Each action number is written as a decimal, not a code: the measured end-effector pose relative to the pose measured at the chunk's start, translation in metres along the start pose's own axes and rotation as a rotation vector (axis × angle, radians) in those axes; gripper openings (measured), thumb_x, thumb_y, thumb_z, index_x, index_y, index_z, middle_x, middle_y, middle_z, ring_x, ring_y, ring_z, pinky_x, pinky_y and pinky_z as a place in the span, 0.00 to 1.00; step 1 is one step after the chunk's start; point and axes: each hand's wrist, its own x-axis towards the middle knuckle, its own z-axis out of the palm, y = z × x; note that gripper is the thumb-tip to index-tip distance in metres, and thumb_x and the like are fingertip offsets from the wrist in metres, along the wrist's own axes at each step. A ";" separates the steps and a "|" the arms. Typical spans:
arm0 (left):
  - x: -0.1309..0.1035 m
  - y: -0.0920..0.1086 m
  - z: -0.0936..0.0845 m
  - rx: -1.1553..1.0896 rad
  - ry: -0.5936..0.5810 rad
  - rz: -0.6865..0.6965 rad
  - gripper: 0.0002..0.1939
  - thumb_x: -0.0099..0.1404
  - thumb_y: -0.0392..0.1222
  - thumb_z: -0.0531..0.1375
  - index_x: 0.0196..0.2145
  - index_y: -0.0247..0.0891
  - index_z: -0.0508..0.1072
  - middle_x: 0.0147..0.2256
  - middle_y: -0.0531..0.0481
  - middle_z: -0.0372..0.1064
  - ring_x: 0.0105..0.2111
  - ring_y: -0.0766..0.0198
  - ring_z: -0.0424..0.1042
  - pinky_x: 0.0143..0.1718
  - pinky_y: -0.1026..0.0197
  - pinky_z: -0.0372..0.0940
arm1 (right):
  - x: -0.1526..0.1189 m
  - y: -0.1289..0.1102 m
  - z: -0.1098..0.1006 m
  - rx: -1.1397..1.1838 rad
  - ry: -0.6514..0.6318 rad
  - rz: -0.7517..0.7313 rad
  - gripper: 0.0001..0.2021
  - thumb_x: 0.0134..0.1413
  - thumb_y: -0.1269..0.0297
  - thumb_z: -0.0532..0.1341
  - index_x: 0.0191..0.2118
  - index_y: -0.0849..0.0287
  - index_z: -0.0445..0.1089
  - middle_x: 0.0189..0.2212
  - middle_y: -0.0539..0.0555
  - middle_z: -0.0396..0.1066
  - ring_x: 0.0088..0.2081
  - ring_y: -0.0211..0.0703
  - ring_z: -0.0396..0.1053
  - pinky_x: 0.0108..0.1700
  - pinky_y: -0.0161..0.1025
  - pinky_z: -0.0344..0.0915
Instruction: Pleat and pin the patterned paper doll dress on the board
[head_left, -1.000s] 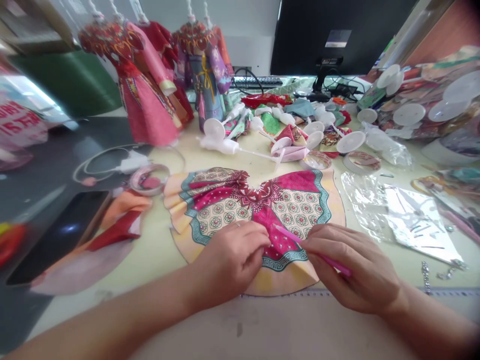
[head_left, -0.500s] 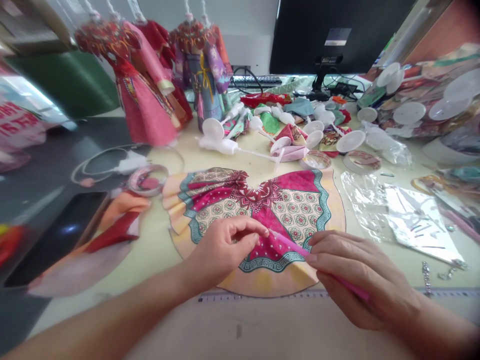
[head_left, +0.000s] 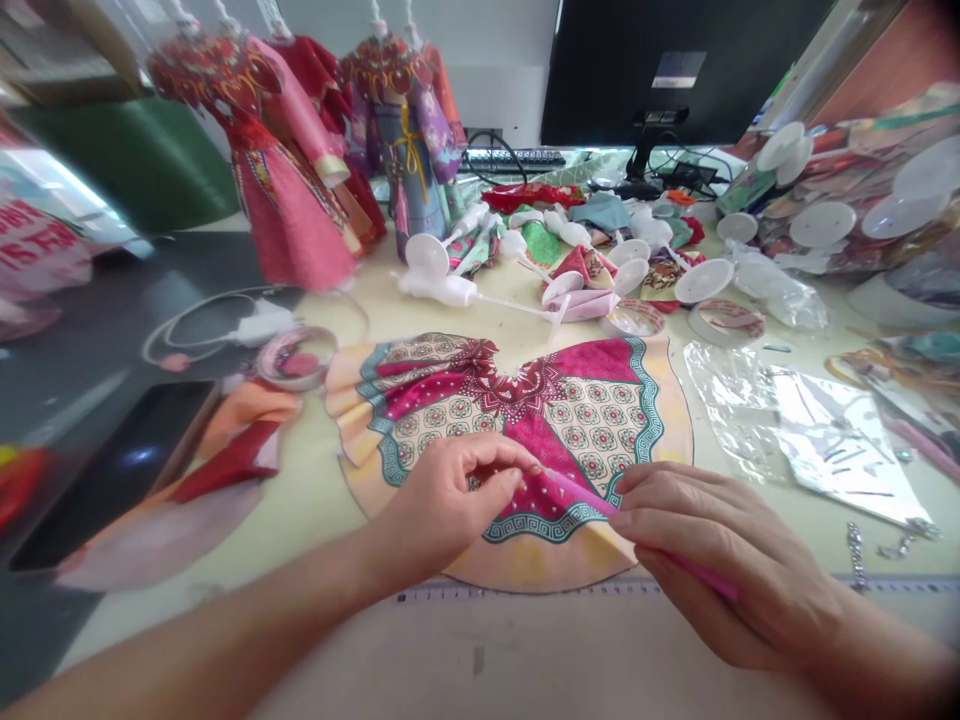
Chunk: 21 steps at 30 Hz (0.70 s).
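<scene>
A patterned fan-shaped cloth [head_left: 600,410] in magenta, cream and teal lies spread on the table, pleated at its left side. My right hand [head_left: 712,550] is closed on a slim pink pen-like tool [head_left: 581,495], whose tip points up and left to the magenta panel beside my left fingertips. My left hand [head_left: 457,500] rests over the lower middle of the cloth, thumb and forefinger curled close together near the tip. Whatever may be between those fingertips is too small to make out. Small pale dots show on the magenta panel.
A ruler [head_left: 525,590] lies along the cloth's lower edge. Left are a phone [head_left: 112,470] and tape roll [head_left: 296,358]. Plastic packets [head_left: 840,440] and shiny chains [head_left: 855,555] lie right. Behind are doll parts [head_left: 442,290], dressed figures [head_left: 292,200] and a monitor [head_left: 675,80].
The view has shifted very slightly. Both hands and the pink tool hold almost the same place, with the tool tip a touch lower by my left fingertips.
</scene>
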 end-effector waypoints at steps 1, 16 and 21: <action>0.000 0.001 0.000 0.016 0.001 0.004 0.09 0.61 0.34 0.53 0.34 0.38 0.74 0.36 0.50 0.71 0.31 0.67 0.66 0.33 0.65 0.63 | 0.001 0.000 0.000 0.012 -0.004 -0.003 0.12 0.53 0.80 0.51 0.43 0.65 0.62 0.28 0.55 0.69 0.33 0.39 0.68 0.38 0.42 0.70; 0.000 0.001 -0.001 0.074 0.006 0.007 0.10 0.61 0.34 0.53 0.36 0.38 0.74 0.37 0.50 0.72 0.37 0.64 0.69 0.37 0.63 0.66 | -0.001 -0.004 -0.003 0.020 0.018 0.017 0.14 0.50 0.82 0.51 0.44 0.65 0.62 0.29 0.55 0.69 0.35 0.41 0.69 0.39 0.42 0.70; -0.001 0.004 0.000 0.075 0.002 0.033 0.10 0.61 0.33 0.53 0.35 0.37 0.74 0.36 0.50 0.72 0.35 0.65 0.69 0.36 0.63 0.65 | 0.000 -0.002 -0.002 0.011 0.016 0.010 0.15 0.52 0.80 0.51 0.46 0.63 0.61 0.28 0.54 0.70 0.34 0.41 0.70 0.38 0.42 0.71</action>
